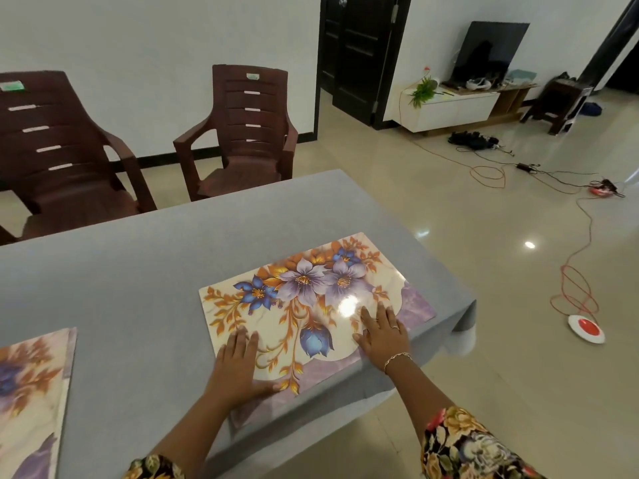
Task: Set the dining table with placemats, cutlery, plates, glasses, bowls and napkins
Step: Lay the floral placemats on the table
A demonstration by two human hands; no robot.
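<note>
I see the placemat (311, 305) lying skewed by the table's (138, 271) near right corner, one corner reaching the near edge. The left hand (238, 361) and right hand (382, 335) lie flat on it, fingers straight, gripping nothing. A second mat (31, 392) lies at the left; chairs (242, 133) stand beyond the far edge.

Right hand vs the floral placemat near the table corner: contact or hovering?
Touching. The head view shows the right hand lying flat, fingers straight, on the placemat, with no gap visible beneath the palm. The left hand rests on it too.
</note>
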